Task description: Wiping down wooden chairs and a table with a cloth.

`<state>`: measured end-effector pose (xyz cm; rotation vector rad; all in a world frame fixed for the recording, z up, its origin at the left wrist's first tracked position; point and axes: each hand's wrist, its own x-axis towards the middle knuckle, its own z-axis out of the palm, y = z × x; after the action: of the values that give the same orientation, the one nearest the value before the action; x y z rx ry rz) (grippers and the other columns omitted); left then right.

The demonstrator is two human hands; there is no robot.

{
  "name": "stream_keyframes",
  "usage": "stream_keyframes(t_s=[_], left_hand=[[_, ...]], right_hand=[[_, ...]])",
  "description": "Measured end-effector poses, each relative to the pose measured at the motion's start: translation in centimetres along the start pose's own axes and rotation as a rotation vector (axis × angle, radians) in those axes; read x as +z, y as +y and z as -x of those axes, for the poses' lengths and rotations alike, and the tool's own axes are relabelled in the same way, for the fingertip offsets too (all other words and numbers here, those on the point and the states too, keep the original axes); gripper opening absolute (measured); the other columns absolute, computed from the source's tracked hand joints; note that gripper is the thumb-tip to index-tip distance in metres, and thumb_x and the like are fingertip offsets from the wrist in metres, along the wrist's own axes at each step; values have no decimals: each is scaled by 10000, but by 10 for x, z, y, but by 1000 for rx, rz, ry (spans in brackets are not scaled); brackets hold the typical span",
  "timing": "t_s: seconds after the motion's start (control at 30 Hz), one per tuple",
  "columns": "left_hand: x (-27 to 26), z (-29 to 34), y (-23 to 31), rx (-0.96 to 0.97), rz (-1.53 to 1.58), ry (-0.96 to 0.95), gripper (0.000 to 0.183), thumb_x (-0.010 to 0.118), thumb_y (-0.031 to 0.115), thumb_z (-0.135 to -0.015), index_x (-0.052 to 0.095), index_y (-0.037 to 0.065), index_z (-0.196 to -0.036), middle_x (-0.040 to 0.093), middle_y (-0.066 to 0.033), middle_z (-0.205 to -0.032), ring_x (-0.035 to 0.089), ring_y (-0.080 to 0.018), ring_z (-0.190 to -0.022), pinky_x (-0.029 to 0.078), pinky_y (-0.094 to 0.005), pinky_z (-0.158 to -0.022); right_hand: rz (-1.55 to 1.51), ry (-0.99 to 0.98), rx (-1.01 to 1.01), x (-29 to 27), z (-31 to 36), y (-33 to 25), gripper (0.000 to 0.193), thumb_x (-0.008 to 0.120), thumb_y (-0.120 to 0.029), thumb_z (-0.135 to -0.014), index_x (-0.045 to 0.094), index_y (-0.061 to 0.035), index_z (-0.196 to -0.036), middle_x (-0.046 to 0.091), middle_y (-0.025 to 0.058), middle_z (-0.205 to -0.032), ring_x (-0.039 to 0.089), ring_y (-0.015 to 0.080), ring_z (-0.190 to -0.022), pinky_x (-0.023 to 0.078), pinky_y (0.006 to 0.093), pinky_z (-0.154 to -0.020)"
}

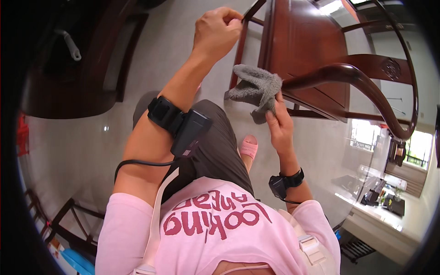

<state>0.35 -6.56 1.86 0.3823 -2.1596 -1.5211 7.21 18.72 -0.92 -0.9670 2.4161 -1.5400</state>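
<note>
1. Two bare hands are out in front, both close to a dark red wooden chair (pixel 311 46).
2. The right hand (pixel 281 126) has its fingers and thumb closed on a grey cloth (pixel 266 87), at the side nearest that palm; the loose part probably folds and droops because only that side is pinched.
3. That cloth sits at the near end of the chair's curved armrest (pixel 341 72), bunched against the wood. Holding it from beside the tip likely lets the fingers press it there; whether it goes all the way around is hidden.
4. The left hand (pixel 217 32) is raised beyond the cloth, fingers curled inward, beside the chair's frame. I cannot tell whether they grip the wood or only bend near it.
5. One black box (pixel 190 133) is strapped to the left forearm, another (pixel 278 186) near the right wrist, seemingly set back so the fingers bend freely.
6. A pink slipper (pixel 249 147) rests on the floor; a dark table (pixel 68 101) stands at left, well apart from both hands.
</note>
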Motion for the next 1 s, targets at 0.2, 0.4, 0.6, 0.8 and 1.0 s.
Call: stream_keyframes(t_s=[0.2, 0.4, 0.6, 0.8, 1.0], left_hand=[[5, 20, 2, -47, 85, -145, 216, 551, 120, -842, 664, 21, -997, 690, -47, -826, 639, -104, -757, 496, -239, -684], [24, 51, -9, -21, 180, -804, 265, 661, 133, -774, 646, 59, -1028, 662, -83, -744, 624, -151, -691, 509, -306, -646], [45, 39, 19, -283, 219, -287, 199, 621, 77, -851, 582, 13, -1035, 612, -97, -985, 597, -117, -950, 524, -265, -723], [104, 50, -9, 435, -73, -374, 327, 652, 72, -765, 589, 52, -1086, 609, -105, -987, 575, -279, -1000, 449, -344, -902], [94, 62, 10, 481, -527, -722, 210, 660, 122, -685, 675, 90, -892, 601, -64, -893, 544, -286, -989, 435, -376, -860]], right_hand=[[263, 459, -70, -4, -36, -32, 363, 470, -83, -946, 468, 61, -1278, 528, 199, -1277, 529, 273, -1154, 375, 321, -982], [-551, 446, 50, 0, -64, -52, 266, 507, -164, -961, 570, 13, -1149, 619, 55, -967, 544, 95, -877, 458, 264, -808], [480, 590, -295, -31, -48, -57, 198, 568, -45, -874, 618, -14, -1063, 623, 103, -893, 596, 214, -811, 464, 288, -746], [274, 547, 224, -47, 2, 25, 176, 560, -23, -848, 625, 12, -1008, 634, 128, -837, 590, 211, -754, 457, 292, -706], [-9, 349, 518, -62, 68, 86, 177, 554, -42, -859, 632, 23, -1004, 650, 61, -868, 571, 120, -794, 454, 262, -741]])
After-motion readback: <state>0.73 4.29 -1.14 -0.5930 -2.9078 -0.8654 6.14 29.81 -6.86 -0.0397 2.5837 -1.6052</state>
